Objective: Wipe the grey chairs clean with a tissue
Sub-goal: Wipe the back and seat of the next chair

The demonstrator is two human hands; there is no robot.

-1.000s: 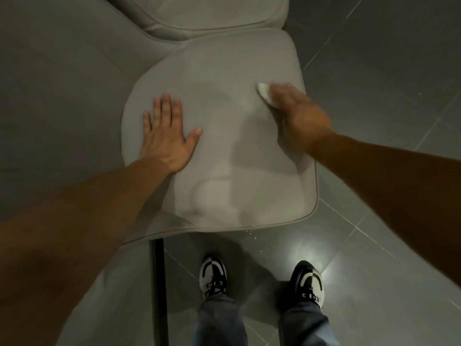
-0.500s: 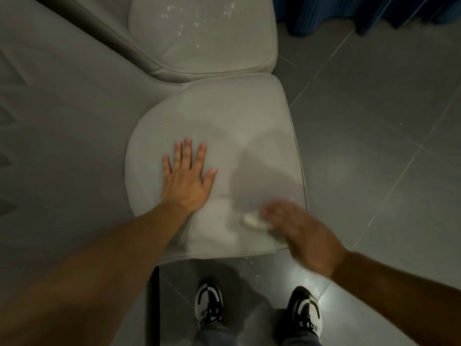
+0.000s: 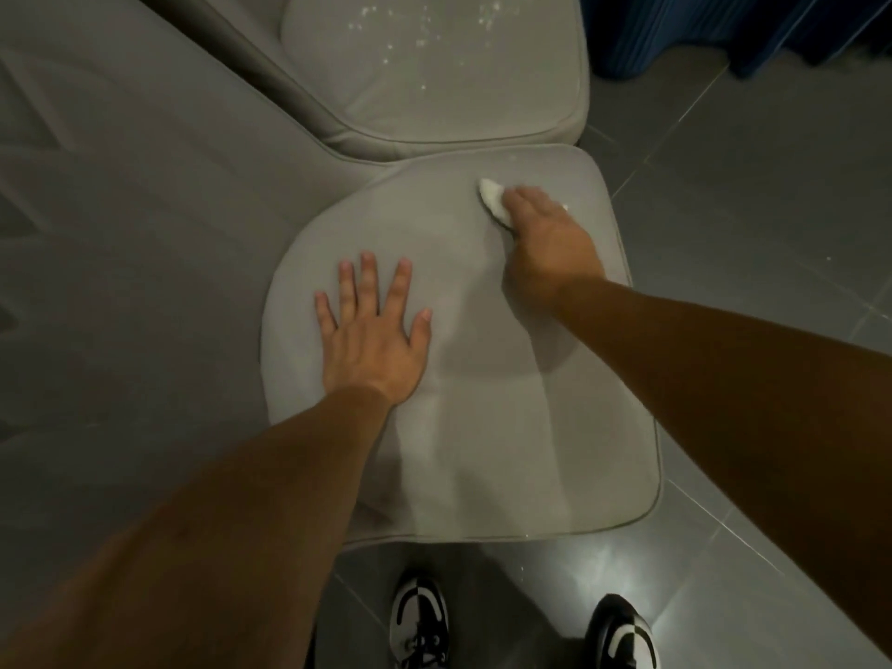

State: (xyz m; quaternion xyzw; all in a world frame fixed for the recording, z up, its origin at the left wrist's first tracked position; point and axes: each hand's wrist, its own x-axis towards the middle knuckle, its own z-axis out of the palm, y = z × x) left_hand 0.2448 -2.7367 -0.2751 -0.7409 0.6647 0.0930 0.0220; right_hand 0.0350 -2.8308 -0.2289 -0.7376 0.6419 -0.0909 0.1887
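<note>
My right hand [image 3: 550, 243] just swept from the near front edge of the seat [image 3: 482, 427] back to its far right corner, fingers curled round the tissue [image 3: 493, 198], pressing it down. So I judge another pass is done here, more strokes likely. My left hand [image 3: 374, 330] hasn't moved, flat, fingers spread on the cushion. Beyond my fingertips, the second grey chair [image 3: 434, 89] has white specks [image 3: 425, 36], unwiped. Dark tiled floor [image 3: 748, 185] right of my right hand, blue curtain [image 3: 724, 31] farther off.
</note>
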